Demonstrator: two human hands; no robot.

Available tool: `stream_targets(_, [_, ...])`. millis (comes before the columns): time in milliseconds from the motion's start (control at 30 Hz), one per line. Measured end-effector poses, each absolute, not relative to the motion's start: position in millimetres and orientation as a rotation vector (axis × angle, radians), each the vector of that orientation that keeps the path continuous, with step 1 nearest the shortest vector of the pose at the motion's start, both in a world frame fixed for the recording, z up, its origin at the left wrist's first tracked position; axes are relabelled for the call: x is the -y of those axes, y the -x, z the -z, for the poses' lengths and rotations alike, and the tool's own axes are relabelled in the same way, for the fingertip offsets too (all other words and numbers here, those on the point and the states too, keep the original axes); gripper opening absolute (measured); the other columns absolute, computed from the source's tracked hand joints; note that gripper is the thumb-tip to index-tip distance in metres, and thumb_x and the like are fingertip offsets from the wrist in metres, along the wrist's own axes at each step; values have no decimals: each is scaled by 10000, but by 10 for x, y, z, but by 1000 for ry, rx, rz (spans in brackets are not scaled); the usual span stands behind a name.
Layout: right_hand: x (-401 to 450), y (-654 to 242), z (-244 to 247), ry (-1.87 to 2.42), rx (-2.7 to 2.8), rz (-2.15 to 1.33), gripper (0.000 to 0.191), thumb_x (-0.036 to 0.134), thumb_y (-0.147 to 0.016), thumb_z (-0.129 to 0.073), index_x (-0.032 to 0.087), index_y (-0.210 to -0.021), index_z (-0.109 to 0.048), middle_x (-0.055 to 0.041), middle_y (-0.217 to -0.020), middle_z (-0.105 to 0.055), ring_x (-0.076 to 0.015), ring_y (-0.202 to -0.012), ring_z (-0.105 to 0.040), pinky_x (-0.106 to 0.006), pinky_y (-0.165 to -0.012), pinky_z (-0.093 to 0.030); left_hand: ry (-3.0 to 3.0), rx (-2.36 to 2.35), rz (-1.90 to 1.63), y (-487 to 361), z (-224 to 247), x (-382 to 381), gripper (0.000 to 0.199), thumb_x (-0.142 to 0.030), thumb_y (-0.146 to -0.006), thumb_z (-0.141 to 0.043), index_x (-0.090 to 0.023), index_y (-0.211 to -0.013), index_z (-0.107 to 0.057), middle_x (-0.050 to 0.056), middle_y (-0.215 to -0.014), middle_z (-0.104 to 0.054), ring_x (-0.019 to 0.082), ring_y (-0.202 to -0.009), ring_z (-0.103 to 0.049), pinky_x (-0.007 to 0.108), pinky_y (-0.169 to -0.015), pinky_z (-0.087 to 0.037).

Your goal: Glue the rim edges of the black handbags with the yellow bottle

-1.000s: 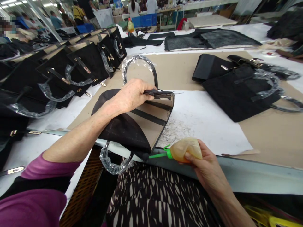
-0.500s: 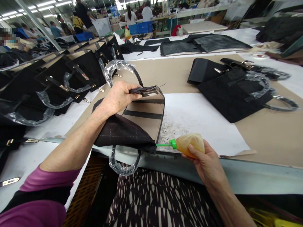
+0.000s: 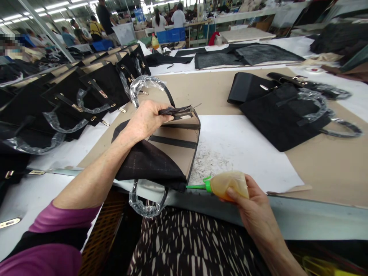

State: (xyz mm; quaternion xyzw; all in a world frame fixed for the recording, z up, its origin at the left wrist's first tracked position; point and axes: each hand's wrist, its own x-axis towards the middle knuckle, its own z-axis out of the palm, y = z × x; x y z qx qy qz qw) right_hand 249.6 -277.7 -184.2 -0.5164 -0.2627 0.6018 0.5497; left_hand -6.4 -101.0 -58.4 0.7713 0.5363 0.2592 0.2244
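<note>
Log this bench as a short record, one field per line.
Left hand: holds the upper edge of a black handbag, fingers pinching dark material
Right hand: grips a squeeze bottle of amber liquid
Green nozzle: its tip at the handbag's near lower corner; contact cannot be told
Handbag: opening faces right, tan lining showing; one plastic-wrapped handle hangs over the table edge
White paper: dark-smudged, right of the handbag
Right side: another black bag, lying down
Left side: row of black handbags
</note>
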Motion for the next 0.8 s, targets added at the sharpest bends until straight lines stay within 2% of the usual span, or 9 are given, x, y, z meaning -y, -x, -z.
stream_targets(200, [2704,-2476,1833,1279,887,-1207,380,346,-675,-811,212,-973,-617,-27,-908,-686,-196,-808,-637,-273,-713,-543,-2327,-1499,-733,62,557,985,195,-258,-736,-602,-135,-853,-698,-19,-692,-617,141,-684,-545,248,-643,-389])
stream_targets(400, [2447,-2438,1876,1367,1337,-764,252,213,-772,-624,212,-1023,-603,-20,-888,-681,-186,-766,-643,-276,-683,-517,-2305,-1489,-675,109,561,992,183,-269,-767,-577,-141,-831,-691,-39,-639,-559,122,-623,-499,234,-598,-352])
stream_targets(500, [2306,-2416,1948,1321,1543,-563,327,129,-757,-506,221,-1055,-603,-22,-943,-689,-190,-821,-659,-296,-731,-530,-2283,-1480,-664,124,581,974,178,-278,-768,-579,-140,-812,-682,-43,-625,-544,119,-608,-491,229,-578,-340])
stream_targets(600, [2169,-2447,1964,1276,1694,-374,447,91,-733,-427,219,-1123,-606,-46,-1085,-682,-207,-974,-651,-337,-848,-525,-2301,-1483,-648,141,586,942,186,-287,-777,-581,-143,-833,-684,-38,-639,-568,124,-618,-517,228,-583,-347])
stream_targets(700, [2030,-2599,1807,1381,1580,-191,412,141,-749,-475,211,-1128,-622,-70,-1098,-674,-246,-1007,-639,-412,-903,-509,-2366,-1486,-565,156,582,921,174,-259,-796,-562,-153,-857,-686,-27,-662,-597,132,-638,-541,232,-599,-357])
stream_targets(767, [1926,-2793,1594,1427,1266,-161,370,228,-730,-619,203,-1099,-620,-77,-1045,-673,-280,-969,-642,-494,-910,-497,-2435,-1477,-522,157,595,917,151,-207,-787,-551,-161,-847,-681,-10,-714,-620,145,-687,-563,237,-622,-370])
stream_targets(800, [1873,-2922,1469,1382,1076,-202,421,266,-686,-702,201,-1092,-610,-76,-1031,-668,-293,-955,-645,-530,-901,-494,-2475,-1471,-506,151,606,917,144,-178,-779,-542,-164,-831,-676,0,-746,-629,152,-716,-573,241,-636,-377])
